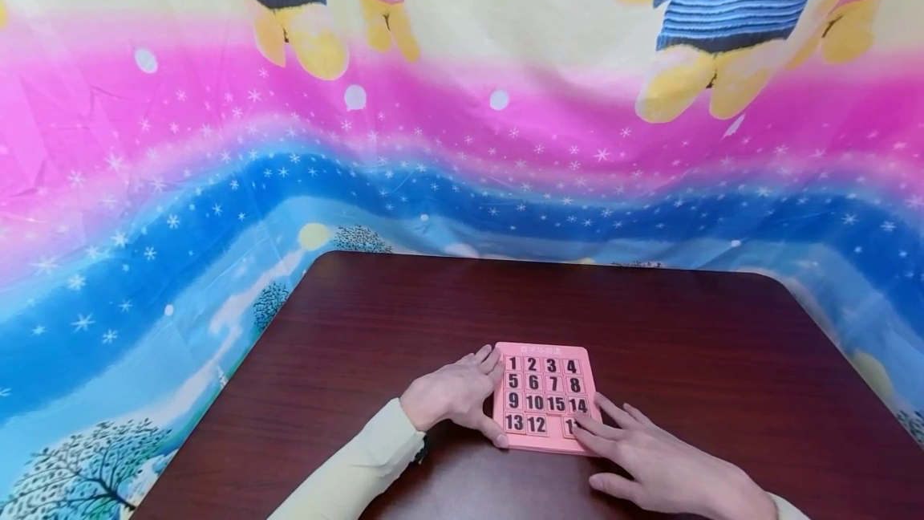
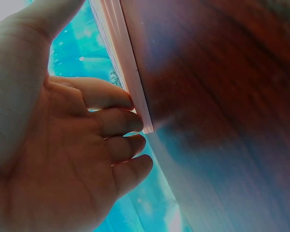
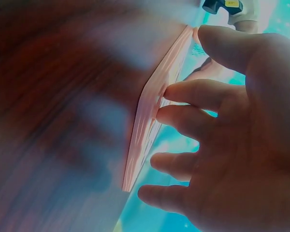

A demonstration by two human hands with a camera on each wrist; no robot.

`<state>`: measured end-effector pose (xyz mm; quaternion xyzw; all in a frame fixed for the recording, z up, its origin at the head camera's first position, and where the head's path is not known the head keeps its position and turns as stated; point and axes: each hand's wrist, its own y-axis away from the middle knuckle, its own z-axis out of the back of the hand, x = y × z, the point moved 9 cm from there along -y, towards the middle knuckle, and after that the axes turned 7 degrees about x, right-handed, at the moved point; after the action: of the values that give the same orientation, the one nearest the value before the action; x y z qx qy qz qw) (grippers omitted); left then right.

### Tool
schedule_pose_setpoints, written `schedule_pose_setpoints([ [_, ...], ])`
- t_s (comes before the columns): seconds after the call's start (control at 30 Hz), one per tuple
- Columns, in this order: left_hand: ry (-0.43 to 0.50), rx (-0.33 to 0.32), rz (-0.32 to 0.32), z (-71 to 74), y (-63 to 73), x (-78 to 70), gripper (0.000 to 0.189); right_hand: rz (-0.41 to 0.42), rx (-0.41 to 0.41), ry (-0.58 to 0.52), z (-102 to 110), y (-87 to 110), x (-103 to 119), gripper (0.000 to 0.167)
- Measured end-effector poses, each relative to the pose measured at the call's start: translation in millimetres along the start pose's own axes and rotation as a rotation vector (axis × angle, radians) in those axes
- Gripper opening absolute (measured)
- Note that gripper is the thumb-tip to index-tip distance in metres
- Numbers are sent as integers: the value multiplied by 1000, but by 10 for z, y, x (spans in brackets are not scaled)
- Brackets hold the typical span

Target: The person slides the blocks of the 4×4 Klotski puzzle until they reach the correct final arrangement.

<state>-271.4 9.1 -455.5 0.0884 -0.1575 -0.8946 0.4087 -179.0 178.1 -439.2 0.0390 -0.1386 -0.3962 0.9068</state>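
fingers extended, clasping nothing, the left hand (image 1: 459, 392) and right hand (image 1: 646, 456) touch the flat pink board (image 1: 554, 427) of black-numbered square tiles (image 1: 553, 384), well inside the brown wooden table's (image 1: 433, 303) far edge; skewed pressure could jam them.

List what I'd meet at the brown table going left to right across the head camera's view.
Pale left sleeve, left hand, pink sliding number puzzle, right hand, pale right cuff.
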Motion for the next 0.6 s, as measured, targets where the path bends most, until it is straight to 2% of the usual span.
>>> schedule_pose_setpoints([
  [0.2,10,-6,-8,4,-16,-8,117,53,-20,71,17,-78,100,57],
  [0.33,21,8,11,-14,-12,23,117,55,17,36,-3,-145,114,57],
  [0.43,28,19,20,-28,-9,38,117,34,30,0,2,-170,62,59],
  [0.6,27,10,5,-24,-3,24,117,-32,-17,-8,70,-174,-119,63],
])
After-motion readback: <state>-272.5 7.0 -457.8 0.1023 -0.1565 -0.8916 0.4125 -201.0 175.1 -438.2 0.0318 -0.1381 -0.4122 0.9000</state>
